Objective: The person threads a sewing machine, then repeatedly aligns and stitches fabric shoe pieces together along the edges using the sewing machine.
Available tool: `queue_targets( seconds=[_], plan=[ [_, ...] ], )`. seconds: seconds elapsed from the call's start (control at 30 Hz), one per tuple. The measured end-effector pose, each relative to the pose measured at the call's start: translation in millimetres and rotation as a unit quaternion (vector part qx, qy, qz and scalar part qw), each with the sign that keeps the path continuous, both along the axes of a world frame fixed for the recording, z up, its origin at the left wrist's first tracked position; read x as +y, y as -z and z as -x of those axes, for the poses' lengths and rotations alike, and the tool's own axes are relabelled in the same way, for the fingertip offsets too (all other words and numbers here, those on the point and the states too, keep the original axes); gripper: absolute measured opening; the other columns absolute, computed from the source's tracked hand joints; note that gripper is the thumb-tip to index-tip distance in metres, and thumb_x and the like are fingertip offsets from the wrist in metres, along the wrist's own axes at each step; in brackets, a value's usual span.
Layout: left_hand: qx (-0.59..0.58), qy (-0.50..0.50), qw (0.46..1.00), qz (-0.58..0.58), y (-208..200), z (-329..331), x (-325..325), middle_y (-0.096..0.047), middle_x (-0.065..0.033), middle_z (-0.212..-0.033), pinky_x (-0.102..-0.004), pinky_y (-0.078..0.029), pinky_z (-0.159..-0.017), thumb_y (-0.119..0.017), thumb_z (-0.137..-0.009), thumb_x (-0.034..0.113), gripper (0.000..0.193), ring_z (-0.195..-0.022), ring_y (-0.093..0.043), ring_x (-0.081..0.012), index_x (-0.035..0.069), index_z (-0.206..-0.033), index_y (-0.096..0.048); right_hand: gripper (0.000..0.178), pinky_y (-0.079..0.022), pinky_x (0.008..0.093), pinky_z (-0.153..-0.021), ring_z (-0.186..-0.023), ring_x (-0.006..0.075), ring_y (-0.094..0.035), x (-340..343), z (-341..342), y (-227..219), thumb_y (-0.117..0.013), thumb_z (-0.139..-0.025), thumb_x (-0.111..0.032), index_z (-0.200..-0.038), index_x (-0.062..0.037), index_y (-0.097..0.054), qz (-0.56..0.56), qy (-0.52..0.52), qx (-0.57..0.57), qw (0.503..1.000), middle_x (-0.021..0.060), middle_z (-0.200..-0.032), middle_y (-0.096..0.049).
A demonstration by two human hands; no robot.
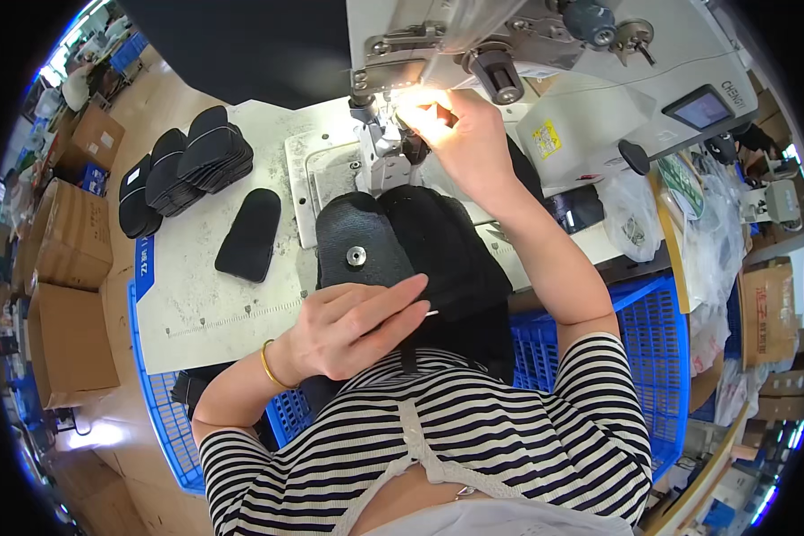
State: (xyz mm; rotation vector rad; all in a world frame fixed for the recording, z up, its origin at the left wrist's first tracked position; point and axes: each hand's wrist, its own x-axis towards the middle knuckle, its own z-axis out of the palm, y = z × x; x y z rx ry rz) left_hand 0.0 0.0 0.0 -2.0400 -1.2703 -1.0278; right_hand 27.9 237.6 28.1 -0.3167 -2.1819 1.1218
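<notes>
My left hand [353, 330], with a gold bangle at its wrist, is raised in front of the sewing machine [554, 134]. Its fingers are closed, and the pale tip of a thin, stick-like thing [432, 313] pokes out past them. Up by the lit needle area [389, 134], my right hand [464, 143] has its fingers pinched together; glare hides what they hold, if anything. Between my hands lies a black flap piece [353, 228] with a round silver snap [356, 256], on top of black fabric [460, 259] that hangs over the table's front edge.
Stacks of black rounded pieces [210, 152] sit on the white table [205, 322] at the left, with a single black piece [249, 234] nearer. Blue baskets [652, 357] stand below. Cardboard boxes [71, 237] line the left; plastic bags [630, 210] lie right.
</notes>
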Motion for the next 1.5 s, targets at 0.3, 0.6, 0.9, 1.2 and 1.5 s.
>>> queue_targets(
  seconds=[0.3,0.6,0.9,1.2,1.5],
  plan=[
    [-0.03,-0.023,0.999,-0.012,7.2,4.5,-3.8,-0.065,-0.0183,-0.114,-0.024,-0.054,-0.054,-0.076,-0.069,0.0,0.028,-0.069,-0.066,-0.0161,-0.003,-0.096,-0.071,0.027,-0.051,0.0294,-0.073,-0.079,0.0154,-0.064,-2.3,17.3,21.7,-0.072,-0.086,-0.018,-0.104,0.0017,-0.067,0.015,0.015,0.044,0.999,0.0097,-0.09,-0.068],
    [-0.04,-0.045,0.998,-0.002,13.6,10.4,-12.5,-0.065,-0.017,-0.116,-0.0257,-0.055,-0.056,-0.075,-0.066,-0.004,0.029,-0.069,-0.066,-0.0174,-0.003,-0.095,-0.071,0.02,-0.05,0.025,-0.076,-0.086,0.0089,-0.062,16.2,11.0,19.8,-0.065,-0.091,-0.011,-0.108,-0.0016,-0.068,0.145,-0.069,0.036,0.986,0.0038,-0.092,-0.068],
    [-0.048,-0.083,0.995,0.036,15.0,18.0,-20.3,-0.065,-0.0176,-0.115,-0.0277,-0.056,-0.057,-0.072,-0.063,-0.007,0.033,-0.069,-0.067,-0.0191,-0.004,-0.096,-0.07,0.019,-0.05,0.0257,-0.084,-0.095,0.0109,-0.063,13.9,-0.2,18.1,-0.067,-0.088,-0.007,-0.106,-0.0026,-0.07,0.112,-0.099,-0.016,0.989,0.0042,-0.114,-0.066],
    [-0.083,-0.174,0.981,0.007,-4.1,51.7,-3.8,-0.068,-0.0151,-0.11,-0.0265,-0.053,-0.058,-0.073,-0.073,-0.007,0.021,-0.066,-0.064,-0.0158,-0.002,-0.094,-0.07,0.025,-0.046,0.0363,-0.096,-0.11,0.0266,-0.06,10.5,-12.2,17.1,-0.072,-0.076,-0.009,-0.101,-0.0088,-0.074,-0.259,-0.022,0.104,0.96,0.0094,-0.12,-0.065],
    [-0.271,-0.255,0.924,-0.088,1.9,204.1,93.1,-0.068,-0.0099,-0.092,-0.0292,-0.052,-0.061,-0.07,-0.085,0.006,0.013,-0.069,-0.064,-0.0159,0.001,-0.097,-0.069,0.018,-0.044,0.0416,-0.081,-0.09,0.0301,-0.057,0.6,2.9,24.6,-0.073,-0.07,-0.004,-0.087,-0.0029,-0.067,-0.279,0.074,0.186,0.939,0.007,-0.091,-0.064]
  ],
)
